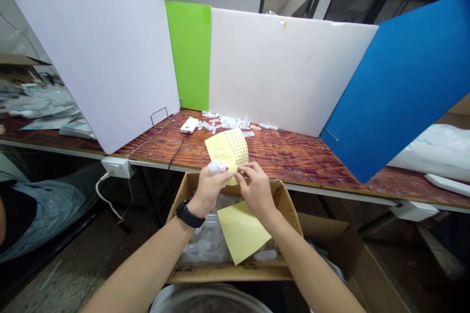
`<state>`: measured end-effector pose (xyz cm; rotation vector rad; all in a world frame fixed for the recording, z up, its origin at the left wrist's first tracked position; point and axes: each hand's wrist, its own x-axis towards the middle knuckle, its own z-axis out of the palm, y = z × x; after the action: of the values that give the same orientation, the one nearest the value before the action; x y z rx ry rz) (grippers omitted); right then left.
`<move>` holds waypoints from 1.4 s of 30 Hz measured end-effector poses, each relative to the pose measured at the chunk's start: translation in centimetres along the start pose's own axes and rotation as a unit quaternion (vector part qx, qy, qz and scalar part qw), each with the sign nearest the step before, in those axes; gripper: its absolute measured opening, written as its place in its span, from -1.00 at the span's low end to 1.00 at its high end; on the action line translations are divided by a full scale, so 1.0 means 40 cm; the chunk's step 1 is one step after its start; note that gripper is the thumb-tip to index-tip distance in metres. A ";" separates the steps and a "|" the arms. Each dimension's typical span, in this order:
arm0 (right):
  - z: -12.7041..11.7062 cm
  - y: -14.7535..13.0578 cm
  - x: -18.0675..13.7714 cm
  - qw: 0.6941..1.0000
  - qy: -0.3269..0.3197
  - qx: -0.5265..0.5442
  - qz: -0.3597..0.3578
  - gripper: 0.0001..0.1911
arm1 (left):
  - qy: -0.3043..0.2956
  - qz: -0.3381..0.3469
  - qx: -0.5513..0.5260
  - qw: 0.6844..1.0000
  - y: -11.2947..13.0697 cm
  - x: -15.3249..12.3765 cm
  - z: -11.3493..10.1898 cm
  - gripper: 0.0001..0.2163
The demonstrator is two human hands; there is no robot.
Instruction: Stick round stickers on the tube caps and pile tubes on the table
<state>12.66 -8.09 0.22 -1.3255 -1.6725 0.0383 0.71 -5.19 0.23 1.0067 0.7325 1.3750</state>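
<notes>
My left hand (208, 190), with a black watch (190, 214) at the wrist, is closed around a few small white plastic tubes (217, 167) and the lower edge of a yellow sticker sheet (222, 147). Rows of small dark-printed labels cover the sheet's right part. Thumb and fingertips of my right hand (256, 190) pinch at its lower right edge; whether a single label is between them is too small to tell. Below both hands is a cardboard box (235, 273) full of translucent plastic tubes (211, 242). A second yellow sheet (243, 234) lies on top of them.
On the wooden table (286, 151) lie loose tubes (231, 122) and a white device (189, 125) with a black cable. White, green and blue panels (290, 68) enclose the table area. Another open carton (367, 264) stands at right; a seated person's leg (55, 215) shows at left.
</notes>
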 end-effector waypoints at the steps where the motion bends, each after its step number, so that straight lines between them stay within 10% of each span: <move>1: 0.003 0.001 -0.001 1.000 0.000 0.000 0.005 -0.84 | 0.004 -0.003 -0.005 1.000 -0.001 -0.001 0.002 -0.81; 27: 0.051 0.010 0.007 0.998 0.007 0.028 0.063 -0.87 | 0.076 0.012 0.022 0.997 -0.016 0.007 0.012 -0.84; 42: -0.045 -0.013 0.026 0.962 -0.070 0.242 0.103 -0.84 | -0.067 0.150 0.271 0.948 -0.013 -0.005 -0.009 -0.87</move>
<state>13.57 -8.40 2.15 -1.1285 -1.5043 0.6381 0.61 -5.29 -0.42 1.6869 0.9053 1.3709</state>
